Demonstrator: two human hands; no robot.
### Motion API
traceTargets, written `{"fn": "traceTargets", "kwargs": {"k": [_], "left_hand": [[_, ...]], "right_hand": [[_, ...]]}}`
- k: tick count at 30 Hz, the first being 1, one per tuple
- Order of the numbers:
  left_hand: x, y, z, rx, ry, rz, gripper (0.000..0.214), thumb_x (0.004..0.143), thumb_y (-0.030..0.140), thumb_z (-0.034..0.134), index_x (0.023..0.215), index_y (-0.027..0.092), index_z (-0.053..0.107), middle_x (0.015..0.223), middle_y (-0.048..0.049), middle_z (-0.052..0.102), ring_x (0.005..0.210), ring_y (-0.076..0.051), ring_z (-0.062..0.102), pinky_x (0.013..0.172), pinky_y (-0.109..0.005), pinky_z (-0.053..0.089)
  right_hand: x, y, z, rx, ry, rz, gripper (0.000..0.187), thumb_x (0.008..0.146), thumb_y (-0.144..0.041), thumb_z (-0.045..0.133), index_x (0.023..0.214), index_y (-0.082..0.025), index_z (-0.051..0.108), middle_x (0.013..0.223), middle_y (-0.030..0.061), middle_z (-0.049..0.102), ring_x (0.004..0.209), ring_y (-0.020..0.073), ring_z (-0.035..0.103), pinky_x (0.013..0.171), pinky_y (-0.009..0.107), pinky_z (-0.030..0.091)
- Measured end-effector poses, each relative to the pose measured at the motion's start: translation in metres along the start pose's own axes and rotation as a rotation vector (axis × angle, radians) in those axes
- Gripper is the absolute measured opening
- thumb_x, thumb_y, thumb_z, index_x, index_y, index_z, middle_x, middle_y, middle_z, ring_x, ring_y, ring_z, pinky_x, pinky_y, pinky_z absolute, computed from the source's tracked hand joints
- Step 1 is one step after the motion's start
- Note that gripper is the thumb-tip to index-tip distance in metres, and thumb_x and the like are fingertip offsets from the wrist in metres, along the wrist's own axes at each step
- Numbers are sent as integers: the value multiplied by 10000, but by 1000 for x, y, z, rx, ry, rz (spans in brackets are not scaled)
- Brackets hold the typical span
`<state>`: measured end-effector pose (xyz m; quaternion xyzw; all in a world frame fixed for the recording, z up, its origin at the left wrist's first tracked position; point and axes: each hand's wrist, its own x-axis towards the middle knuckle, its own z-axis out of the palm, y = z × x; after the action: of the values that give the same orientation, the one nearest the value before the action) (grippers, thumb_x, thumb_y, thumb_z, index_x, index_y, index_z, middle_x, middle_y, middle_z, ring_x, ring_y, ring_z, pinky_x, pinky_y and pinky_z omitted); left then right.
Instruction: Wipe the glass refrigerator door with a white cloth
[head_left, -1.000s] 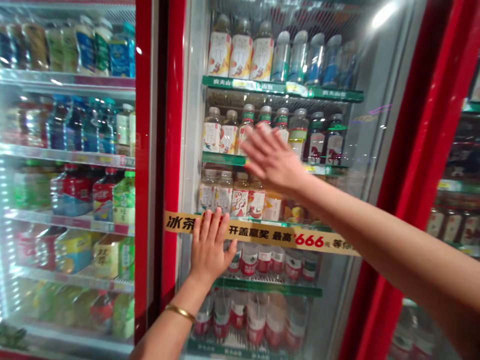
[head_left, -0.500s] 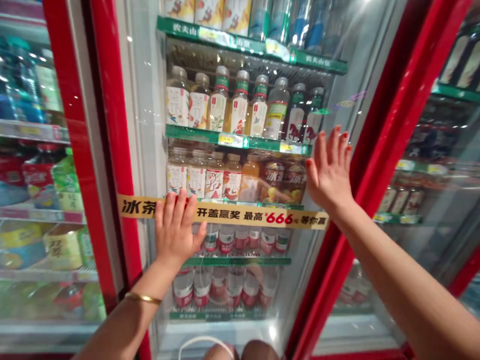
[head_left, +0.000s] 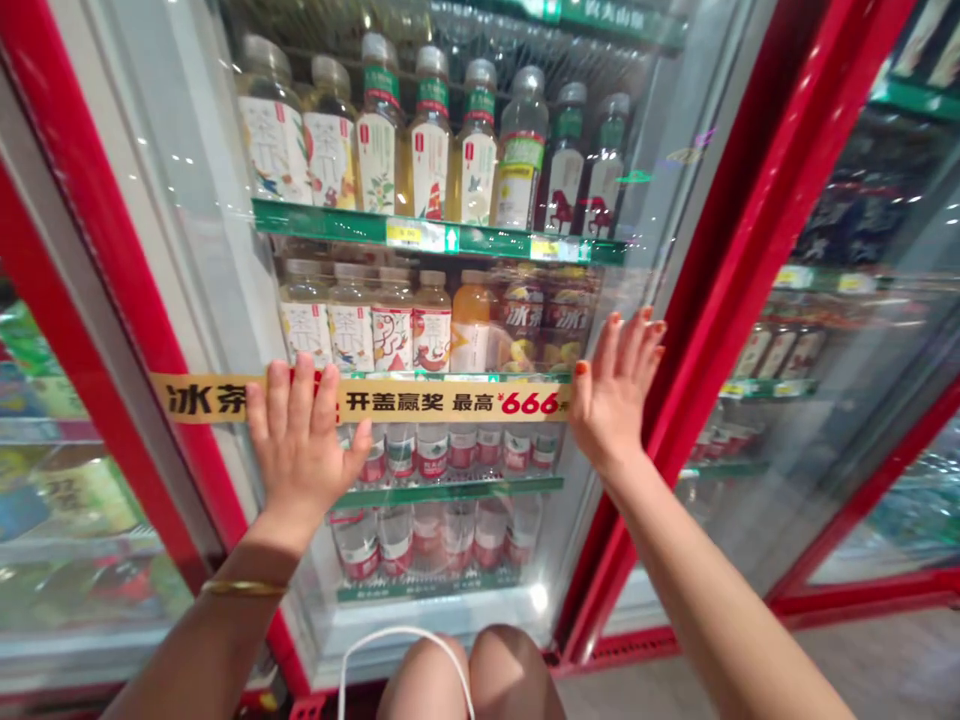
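A glass refrigerator door (head_left: 630, 290) with red frames stands in front of me. My left hand (head_left: 304, 450) lies flat against it with fingers stretched, over the left part of a yellow strip (head_left: 397, 402) printed with black and red characters. At the strip's right end, my right hand (head_left: 615, 400) is spread at the glass near the red frame, its fingers apart. Neither hand holds anything. Behind the glass, bottled drinks (head_left: 430, 150) fill a shelf above my hands, and shorter-looking bottles (head_left: 352, 325) line the one below. My left palm hides some of the strip's print.
Green shelf edges (head_left: 480, 240) carry price tags. Small water bottles (head_left: 457, 535) stand on the bottom shelf. Neighbouring coolers flank the door, with red frames (head_left: 720, 250) between. My knees (head_left: 514, 670) and a white cord (head_left: 405, 632) are at the bottom, above a grey floor (head_left: 885, 660).
The view has tilted down and moved closer, so shelves and strip shift in the picture. My right hand has come lower along the glass, onto the strip's right end. Both hands stay open.
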<state>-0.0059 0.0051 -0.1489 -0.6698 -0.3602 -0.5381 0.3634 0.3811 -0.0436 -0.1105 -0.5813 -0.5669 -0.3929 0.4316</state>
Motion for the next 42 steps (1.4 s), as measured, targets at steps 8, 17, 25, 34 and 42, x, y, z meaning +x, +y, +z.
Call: {"fn": "traceTargets", "kwargs": {"k": [8,17,25,34,42], "left_hand": [[-1,0,-1,21,-29,-15,931,1037,471,633,1813,352,132,1898,6,122,1774,-342,113,1479,-637,46],[0,1,-4,-19,-59,-57,885,1057,493,599,1805,408,133,1904,65,83,1765,-393,97,1483,-649,11],[-3,-3,0,19,-50,-30,901,1057,512,559,1816,341,105,1902,-4,105,1775,-327,44,1471,-655,10],[-1,-3,-2,44,-50,2,895,1056,509,547,1816,326,111,1894,15,66,1777,-289,33,1482,-628,26],[8,2,-12,50,-199,-139,877,1103,750,317,1777,196,235,1891,48,17,1773,-304,-25,1464,-591,-28]], "right_hand": [[-144,-3,26,80,-109,-341,892,1053,-383,592,1793,-453,99,1874,-23,182,1738,329,236,1379,640,369],[-149,-72,48,146,107,-224,840,986,-683,378,1777,-508,158,1825,-169,164,1735,264,8,1329,666,417],[-112,-16,24,104,49,64,947,1081,-514,421,1801,-198,-107,1838,125,-246,1711,459,-158,1260,948,176],[-158,-57,38,196,-235,-568,886,1041,-680,597,1797,-406,225,1811,18,416,1685,320,397,1360,556,423],[-35,-33,7,135,-72,25,980,1083,-716,416,1823,-243,-18,1907,156,34,1754,472,-72,1339,866,102]]}}
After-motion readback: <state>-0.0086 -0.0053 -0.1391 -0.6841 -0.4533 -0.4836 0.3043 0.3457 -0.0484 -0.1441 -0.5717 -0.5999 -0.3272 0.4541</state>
